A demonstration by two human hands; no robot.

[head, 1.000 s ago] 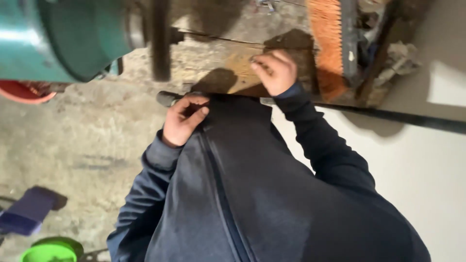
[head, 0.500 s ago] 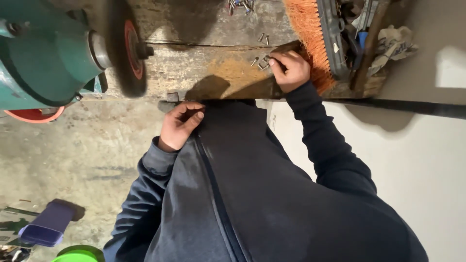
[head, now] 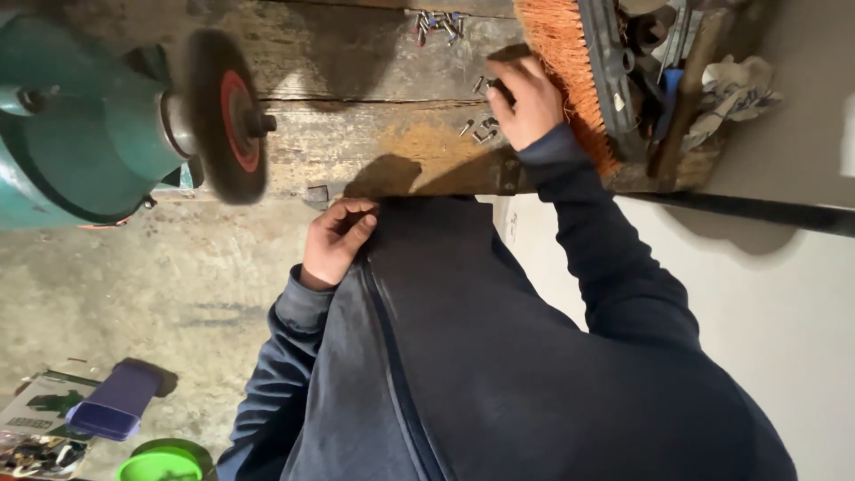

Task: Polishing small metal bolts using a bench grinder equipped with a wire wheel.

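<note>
My right hand (head: 527,100) reaches out over a worn wooden bench (head: 356,134). Its fingertips pinch a small dark metal piece (head: 499,89), and several more small metal pieces (head: 481,132) lie loose right beside it. The hand touches the bristles of an orange brush (head: 557,53). My left hand (head: 337,239) is close to my body below the bench's edge, with its fingers curled on the front edge of my dark jacket (head: 463,356). A small grey metal part (head: 316,193) shows at the bench edge just above that hand.
A teal bench grinder (head: 80,134) with a round wire wheel (head: 223,116) stands at the left of the bench. A heap of screws (head: 438,23) lies at the back, with tools and a rag (head: 735,85) on the right. On the concrete floor are a purple box (head: 116,403) and a green tub (head: 162,463).
My right hand has slid further across the bench to the small metal pieces by the orange brush. My left hand has stayed at the jacket. The view has shifted, so the grinder wheel shows fully.
</note>
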